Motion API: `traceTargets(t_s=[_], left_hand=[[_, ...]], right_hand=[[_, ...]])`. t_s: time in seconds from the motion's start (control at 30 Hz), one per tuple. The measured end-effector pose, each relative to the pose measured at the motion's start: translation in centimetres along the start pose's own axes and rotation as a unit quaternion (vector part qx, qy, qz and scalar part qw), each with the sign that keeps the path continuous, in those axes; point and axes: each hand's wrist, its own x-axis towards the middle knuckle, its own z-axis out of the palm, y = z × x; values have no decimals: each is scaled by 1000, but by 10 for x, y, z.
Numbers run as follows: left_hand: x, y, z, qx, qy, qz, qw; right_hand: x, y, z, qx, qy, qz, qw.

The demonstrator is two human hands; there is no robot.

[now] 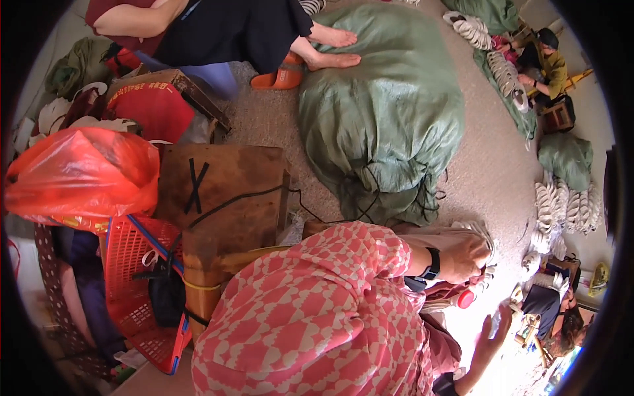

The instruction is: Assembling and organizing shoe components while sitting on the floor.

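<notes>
In the head view, we took the large green sack (383, 99) as our landmark. Just below its gathered mouth, toward the right, our left hand (467, 256), a dark watch (432, 264) on its wrist, had its fingers curled at a pale bundle (474, 229); we could not tell whether they gripped it or only rested against it. Near that hand, farther from the sack, sat a round red lid (465, 299). Our right hand (494, 333) was farthest below the sack, in strong glare, its thumb and fingers spread, with nothing seen between them.

We judged the handling to be under way rather than finished, since the pale bundle lay at our left hand. Right of the sack, many white bundles (551, 204) already lay in rows, seemingly gathered up. The sack itself was full, its mouth drawn together beside a dark cord (370, 183), though we could not see whether it was tied fast. How many pieces were left, we could not tell: glare and our own patterned sleeve (389, 251) hid much of the spot.
</notes>
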Motion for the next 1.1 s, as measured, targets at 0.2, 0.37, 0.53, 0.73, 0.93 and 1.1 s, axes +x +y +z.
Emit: traceTargets(t_s=[0.2, 0.37, 0.53, 0.73, 0.93, 1.1], left_hand=[[7, -12, 9, -93, 3, 45, 995], [9, -13, 11, -146, 58, 30, 987], [35, -38, -47, -295, -120, -76, 945], [92, -63, -72, -513, -140, -315, 786], [120, -69, -62, -545, -112, -395, 731], [116, -106, -44, -517, 25, -459, 722]], right_hand=[[-125, 189, 125, -256, 19, 229, 939], [-126, 118, 126, -220, 28, 225, 949], [-123, 135, 146, -55, 89, 211, 972], [-144, 143, 148, -48, 168, 247, 953], [-167, 131, 159, -64, 237, 281, 928], [-161, 106, 159, -74, 210, 261, 939]])
